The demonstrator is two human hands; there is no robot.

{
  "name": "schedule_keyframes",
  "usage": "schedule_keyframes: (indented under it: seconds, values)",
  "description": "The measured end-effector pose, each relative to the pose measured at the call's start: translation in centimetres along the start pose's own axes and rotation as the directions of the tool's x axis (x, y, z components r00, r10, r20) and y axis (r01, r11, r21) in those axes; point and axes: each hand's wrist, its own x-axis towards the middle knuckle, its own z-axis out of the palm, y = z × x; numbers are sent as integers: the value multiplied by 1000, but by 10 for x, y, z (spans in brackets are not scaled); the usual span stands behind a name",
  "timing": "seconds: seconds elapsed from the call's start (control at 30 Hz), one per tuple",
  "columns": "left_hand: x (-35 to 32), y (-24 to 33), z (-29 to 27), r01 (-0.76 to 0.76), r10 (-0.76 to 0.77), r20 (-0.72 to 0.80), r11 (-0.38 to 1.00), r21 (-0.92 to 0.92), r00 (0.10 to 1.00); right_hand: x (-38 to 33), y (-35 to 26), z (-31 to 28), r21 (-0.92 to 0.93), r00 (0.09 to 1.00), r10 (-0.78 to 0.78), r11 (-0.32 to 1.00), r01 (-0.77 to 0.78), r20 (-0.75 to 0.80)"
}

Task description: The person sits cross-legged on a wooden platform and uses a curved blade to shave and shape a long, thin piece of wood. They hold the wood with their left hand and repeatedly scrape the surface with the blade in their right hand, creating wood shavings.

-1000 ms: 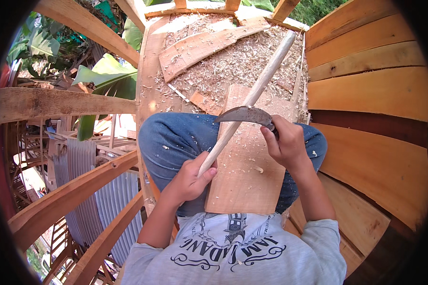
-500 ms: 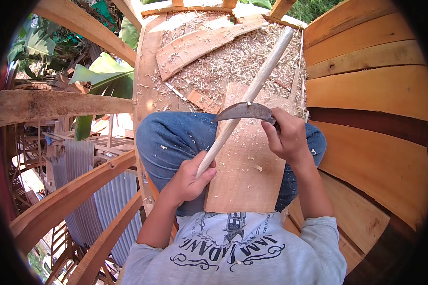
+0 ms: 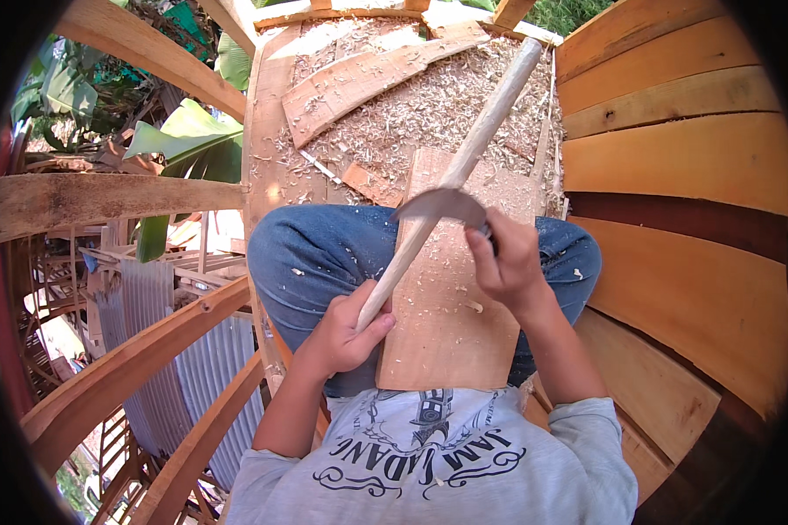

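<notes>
Wooden stick (image 3: 464, 157) slants across the lap, left hand (image 3: 341, 332) gripping its lower end, right hand (image 3: 510, 262) clutching curved blade (image 3: 438, 206).

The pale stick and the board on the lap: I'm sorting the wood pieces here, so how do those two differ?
The stick is round, slim and long; the board is flat and wide. The stick slants up from the left hand toward the shavings; the board lies flat across the knees. The stick is pale and smooth; the board is more orange and strewn with chips. The right hand sets a curved blade against the stick, not the board. Both are bare wood.
</notes>
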Motion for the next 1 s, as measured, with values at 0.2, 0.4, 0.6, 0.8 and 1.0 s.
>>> schedule_keyframes:
  seconds: [0.2,0.4,0.6,0.8,1.0]
  values:
    - [3,-1,-1,-21,21,22,1000,-9,1000,-9,-26,7,-16,936,-269,960,280,227]
    - [4,0,-1,35,-33,51,999,-34,998,-2,-10,3,100,1000,-26,995,27,-13]
    - [8,5,-2,22,-21,45,1000,-17,999,12,4,-9,10,999,44,999,-43,-29]
    - [2,3,-2,-13,13,22,1000,26,1000,14,4,-7,11,998,-57,998,57,22]
    - [5,2,-1,-20,20,21,1000,11,1000,3,-15,6,60,977,-213,976,211,28]
